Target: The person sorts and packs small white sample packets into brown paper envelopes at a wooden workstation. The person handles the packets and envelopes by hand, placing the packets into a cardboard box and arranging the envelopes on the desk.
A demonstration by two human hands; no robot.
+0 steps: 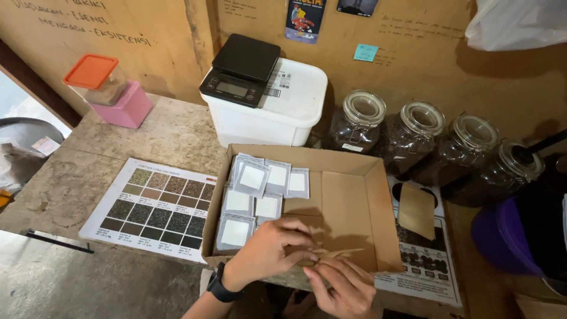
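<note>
My left hand point(269, 248), with a black watch on its wrist, and my right hand point(342, 286) meet at the near edge of an open cardboard box point(378, 195). Together they pinch a small brown paper piece point(335, 254) that matches the box's colour. Inside the box, on its left side, several small silver pouches point(255, 195) with white labels lie in overlapping rows. The box's right half is bare cardboard.
A colour chart sheet point(153, 207) lies left of the box. Behind stand a white tub point(283, 112) with a black scale point(241, 70) on top, several glass jars point(413, 136) of dark beans, a pink box point(127, 106), a clear container point(94, 80). Purple bowl point(502, 236) at right.
</note>
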